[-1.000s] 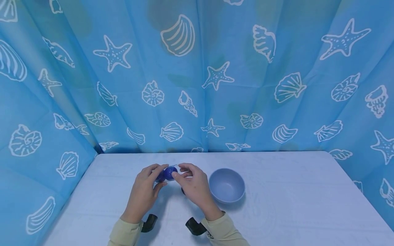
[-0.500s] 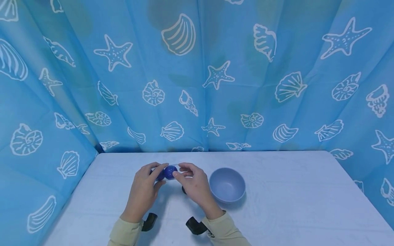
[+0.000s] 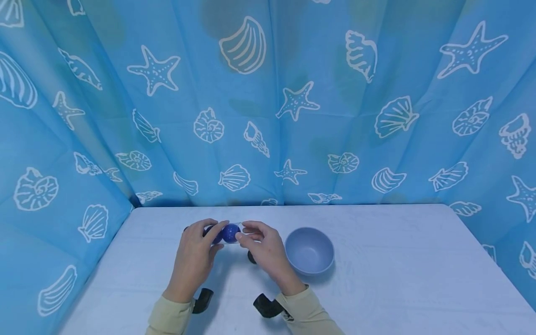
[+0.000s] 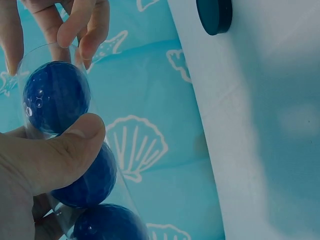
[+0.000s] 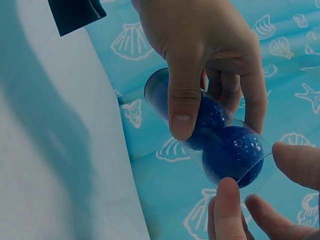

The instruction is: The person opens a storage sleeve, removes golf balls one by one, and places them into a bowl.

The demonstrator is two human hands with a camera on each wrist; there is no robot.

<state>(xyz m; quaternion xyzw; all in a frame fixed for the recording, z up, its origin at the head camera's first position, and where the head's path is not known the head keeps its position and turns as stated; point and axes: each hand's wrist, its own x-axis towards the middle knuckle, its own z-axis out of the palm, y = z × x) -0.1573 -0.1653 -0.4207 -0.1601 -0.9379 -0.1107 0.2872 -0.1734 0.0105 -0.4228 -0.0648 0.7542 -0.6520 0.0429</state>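
The left hand [image 3: 194, 253] had its grip around a clear tube [image 4: 40, 56] of blue balls [image 3: 231, 233]; the right hand [image 3: 268, 251] pinched its end. The tube was above the counter [image 3: 398, 265], left of the bowl [image 3: 310, 253].

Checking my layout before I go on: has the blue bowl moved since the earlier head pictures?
No. In the head view, the blue bowl keeps its place against the back edge of the table.

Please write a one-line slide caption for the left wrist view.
The left hand grips a clear tube with three blue balls showing inside, the right hand at its rim.
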